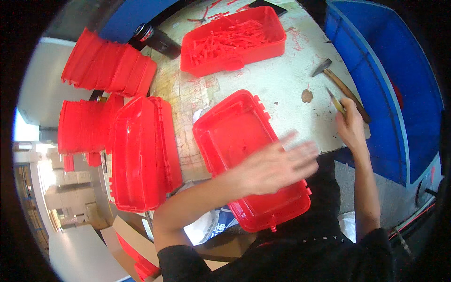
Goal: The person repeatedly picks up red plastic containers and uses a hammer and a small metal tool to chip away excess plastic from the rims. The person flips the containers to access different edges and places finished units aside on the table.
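A red plastic box shell [235, 129] with hinge tabs on its edge lies tilted in front of me, partly on the worktable and partly over my lap. Across it reaches my left hand [279, 169], fingers stretched apart and somewhat blurred, with nothing in them; whether it touches the shell I cannot tell. To the right, my right hand [351, 124] is closed around a small knife [336, 101], its blade pointing up and left. Just beyond the knife, a hammer [345, 87] with a wooden handle rests near the table's right edge.
A red bin [232, 58] full of red plastic trimmings stands at the back, beside a black bottle [159, 42]. Stacked red shells [108, 63] and more shells [134, 155] line the left. A large blue crate [376, 80] borders the right. A cardboard box [136, 239] sits lower left.
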`<state>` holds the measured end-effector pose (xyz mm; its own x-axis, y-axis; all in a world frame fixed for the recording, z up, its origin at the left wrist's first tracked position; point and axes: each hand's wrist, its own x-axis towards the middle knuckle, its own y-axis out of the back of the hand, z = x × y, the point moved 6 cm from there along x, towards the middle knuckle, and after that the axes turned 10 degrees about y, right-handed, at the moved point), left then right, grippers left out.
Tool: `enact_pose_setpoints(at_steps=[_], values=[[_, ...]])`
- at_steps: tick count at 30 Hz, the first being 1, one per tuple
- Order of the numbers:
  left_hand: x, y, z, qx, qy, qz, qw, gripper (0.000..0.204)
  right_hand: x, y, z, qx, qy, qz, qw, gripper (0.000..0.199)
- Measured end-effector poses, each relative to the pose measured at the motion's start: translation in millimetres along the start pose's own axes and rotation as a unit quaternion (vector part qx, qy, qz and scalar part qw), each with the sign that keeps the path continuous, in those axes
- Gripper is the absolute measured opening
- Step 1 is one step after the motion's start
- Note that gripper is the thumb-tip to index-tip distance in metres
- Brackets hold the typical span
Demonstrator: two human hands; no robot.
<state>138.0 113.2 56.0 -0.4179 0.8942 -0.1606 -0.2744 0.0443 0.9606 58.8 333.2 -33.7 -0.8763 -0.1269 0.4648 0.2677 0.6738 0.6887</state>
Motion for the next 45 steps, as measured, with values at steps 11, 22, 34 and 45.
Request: enact_pose_setpoints(at_steps=[11, 22, 34, 45], values=[[3.0, -34.9, -137.7, -0.010, 0.387, 0.092, 0.917, 0.042, -66.6, 31.6, -128.7, 0.127, 0.025, -0.115, 0.985, 0.043], [-10.1, -28.9, -148.3, -0.067, 0.483, 0.120, 0.865, 0.048, -28.1, 22.3, -125.3, -0.033, 0.065, -0.186, 0.980, 0.028], [7.8, -1.4, -128.7, -0.086, 0.370, 0.221, 0.898, 0.068, 3.6, 20.9, -71.2, 0.120, -0.039, -0.089, 0.988, 0.028], [57.9, -18.1, -126.2, -0.041, 0.357, 0.245, 0.901, 0.032, -59.8, -49.1, -37.2, 0.501, -0.285, -0.115, 0.809, 0.020]])
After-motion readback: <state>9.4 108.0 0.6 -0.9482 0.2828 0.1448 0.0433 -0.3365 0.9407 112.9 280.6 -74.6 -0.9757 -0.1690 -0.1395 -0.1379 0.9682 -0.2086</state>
